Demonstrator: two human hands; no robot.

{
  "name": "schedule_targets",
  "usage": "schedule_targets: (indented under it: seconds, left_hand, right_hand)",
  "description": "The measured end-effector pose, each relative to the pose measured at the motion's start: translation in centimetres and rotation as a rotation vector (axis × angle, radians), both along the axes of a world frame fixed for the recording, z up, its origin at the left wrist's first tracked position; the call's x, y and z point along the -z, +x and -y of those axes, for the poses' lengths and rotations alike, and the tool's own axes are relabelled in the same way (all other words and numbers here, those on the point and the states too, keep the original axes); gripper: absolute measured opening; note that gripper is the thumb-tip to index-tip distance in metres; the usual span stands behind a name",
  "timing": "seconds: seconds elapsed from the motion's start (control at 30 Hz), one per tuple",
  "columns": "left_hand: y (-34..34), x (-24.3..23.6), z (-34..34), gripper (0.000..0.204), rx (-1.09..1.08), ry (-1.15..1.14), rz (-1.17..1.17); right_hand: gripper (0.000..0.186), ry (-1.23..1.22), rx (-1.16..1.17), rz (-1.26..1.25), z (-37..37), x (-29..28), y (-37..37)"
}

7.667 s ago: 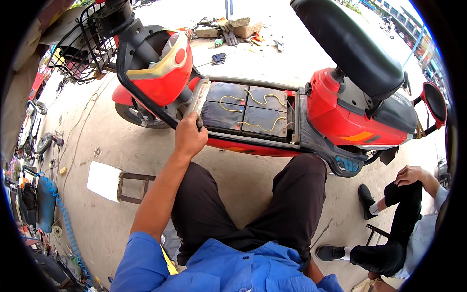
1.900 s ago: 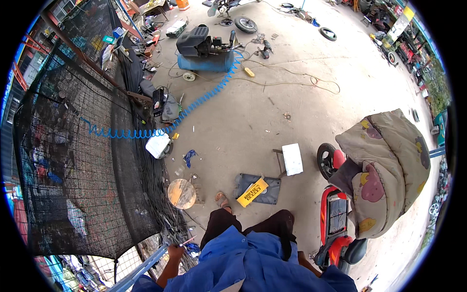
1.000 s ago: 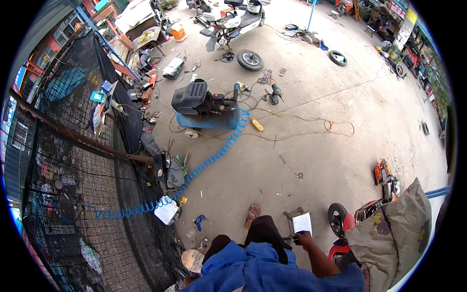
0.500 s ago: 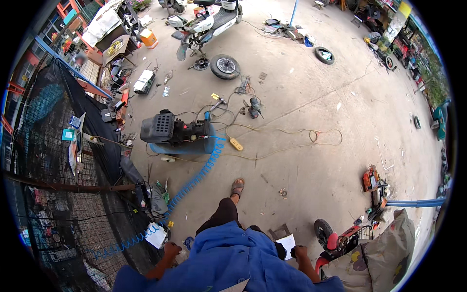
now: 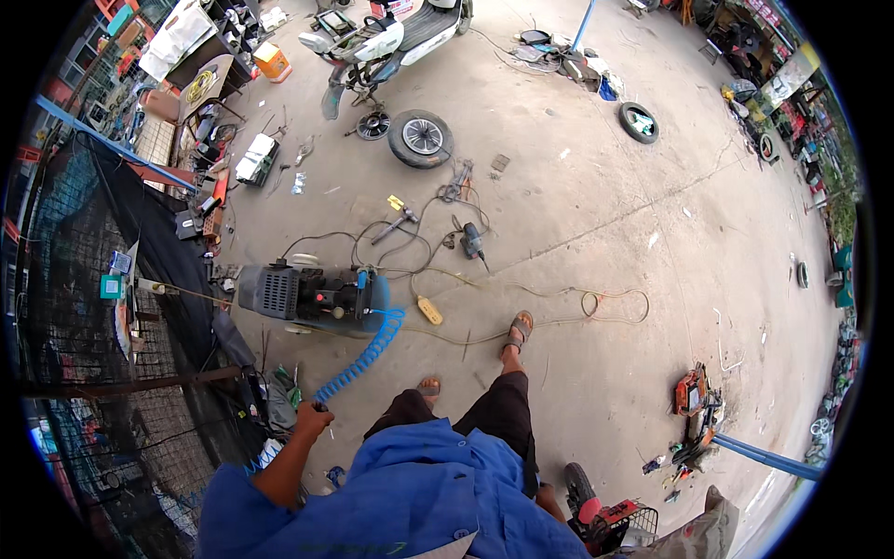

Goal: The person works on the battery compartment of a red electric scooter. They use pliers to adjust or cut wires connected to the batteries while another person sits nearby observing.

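Walked over from red scooter to compressor; left hand now at hose.
Seated beside the red scooter (image 5: 589,511) at first; now upright, scooter slid to lower right edge, batteries out of sight. Compressor (image 5: 272,291) nearer. Right sandalled foot (image 5: 520,330) now forward, left behind; half a second ago only the left showed. Left hand (image 5: 314,420) raised from beside the body to the blue coiled hose (image 5: 358,366), grip unclear. White-topped stool gone from view.
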State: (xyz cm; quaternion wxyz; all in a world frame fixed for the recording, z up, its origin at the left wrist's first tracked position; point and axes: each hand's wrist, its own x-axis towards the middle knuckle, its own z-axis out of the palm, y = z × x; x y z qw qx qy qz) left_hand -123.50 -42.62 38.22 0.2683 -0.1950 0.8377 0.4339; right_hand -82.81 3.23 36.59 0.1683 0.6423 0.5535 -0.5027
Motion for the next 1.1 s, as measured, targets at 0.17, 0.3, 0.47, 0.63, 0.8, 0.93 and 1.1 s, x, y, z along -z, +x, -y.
schedule_targets:
  seconds: [0.17,0.3,0.47,0.63,0.8,0.93,1.1]
  left_hand:
    - [4.9,-0.9,-5.4,0.019,-0.131,-0.223,0.288]
    - [9.7,-4.3,-17.0,0.015,-0.098,-0.287,0.337]
    - [14.1,-0.1,-23.2,0.025,0.18,-0.318,0.102]
    - [8.5,-6.3,-30.9,0.024,-0.129,-0.272,0.245]
    - [3.7,-5.7,-32.7,0.03,-0.579,-0.107,0.407]
    - [-2.0,-2.6,-33.8,0.025,-0.601,-0.017,0.316]
    - [-6.1,-2.1,-34.6,0.02,-0.653,0.0,0.225]
  right_hand:
    - [0.023,-0.138,0.04,0.015,-15.8,1.7,-7.8]
    - [0.024,-0.17,0.032,-0.038,-31.0,-0.7,-18.7]
    - [0.018,-0.038,-0.035,-0.089,-45.0,-1.6,-29.2]
    - [0.012,-0.05,-0.18,-0.085,-49.1,-1.5,-38.4]
    - [0.023,-0.244,-0.336,-0.054,-47.3,-0.9,-43.0]
    - [0.025,-0.27,-0.425,0.035,-45.0,-3.6,-46.3]
    - [0.016,-0.23,-0.551,0.106,-48.0,-1.5,-51.0]
